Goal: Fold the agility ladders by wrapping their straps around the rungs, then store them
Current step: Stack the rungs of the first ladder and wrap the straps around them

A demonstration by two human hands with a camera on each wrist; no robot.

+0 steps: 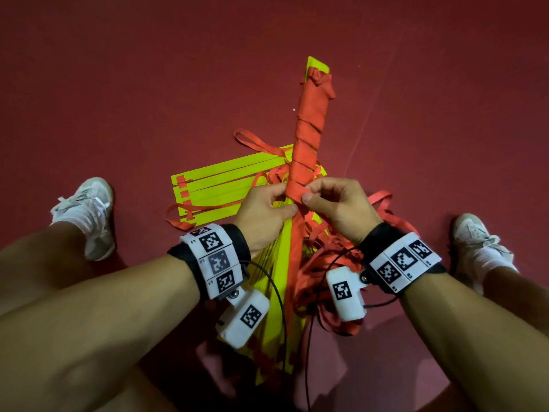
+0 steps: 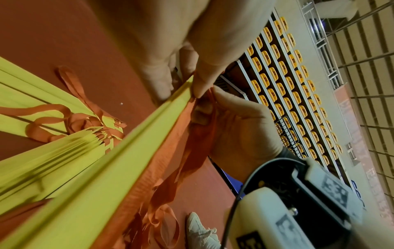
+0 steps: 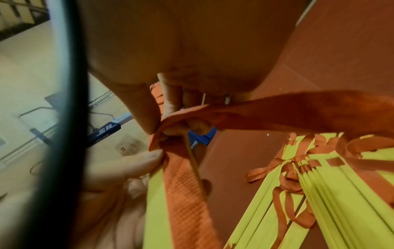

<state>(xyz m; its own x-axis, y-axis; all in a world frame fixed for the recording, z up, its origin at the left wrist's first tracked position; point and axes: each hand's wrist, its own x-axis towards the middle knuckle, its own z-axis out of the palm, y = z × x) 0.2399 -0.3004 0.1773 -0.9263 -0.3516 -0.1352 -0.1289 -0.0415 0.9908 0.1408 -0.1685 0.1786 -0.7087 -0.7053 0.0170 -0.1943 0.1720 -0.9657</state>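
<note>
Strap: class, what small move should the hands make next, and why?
Probably pull the strap taut and pass one more turn nearer the wrists: the right hand and left hand pinch it where the wrapping ends, and the rungs below are bare.

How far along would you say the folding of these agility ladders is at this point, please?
Done: the far stretch of the held bundle of yellow flat plastic rungs is wound in red woven strap.

In hand: the left hand and right hand both pinch the strap at the newest turn.

Left: the near stretch is unwrapped, loose strap trails on the floor, another yellow rung stack lies unwrapped, and nothing is stored.
</note>
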